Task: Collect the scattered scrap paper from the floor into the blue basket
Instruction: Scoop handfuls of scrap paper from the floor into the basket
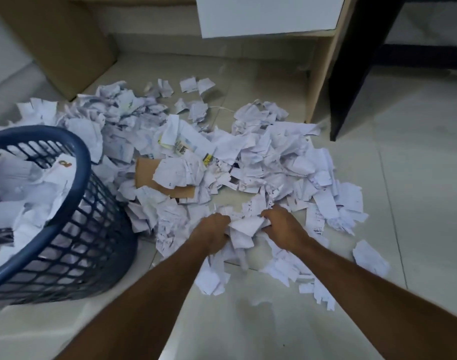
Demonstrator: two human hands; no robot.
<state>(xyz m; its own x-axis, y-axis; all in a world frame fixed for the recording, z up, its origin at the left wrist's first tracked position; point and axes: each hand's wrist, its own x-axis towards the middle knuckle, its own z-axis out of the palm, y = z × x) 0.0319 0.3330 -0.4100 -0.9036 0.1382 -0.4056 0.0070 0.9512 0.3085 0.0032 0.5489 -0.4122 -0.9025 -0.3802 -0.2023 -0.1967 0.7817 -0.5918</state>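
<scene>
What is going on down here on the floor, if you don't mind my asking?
A person is gathering torn scrap paper off the tiled floor. The left hand and right hand are bunching a clump of scraps between them at the near edge of the pile. The blue basket stands to the left, tilted and already partly filled with paper. Most of the pile remains on the floor, with a piece of brown cardboard among it.

blue plastic lattice basket (pixel 74 162) left, holding paper; torn white scrap paper pile (pixel 261 157) right of it, brown cardboard piece (pixel 146 170) within; tan cardboard box (pixel 56 40) behind.
</scene>
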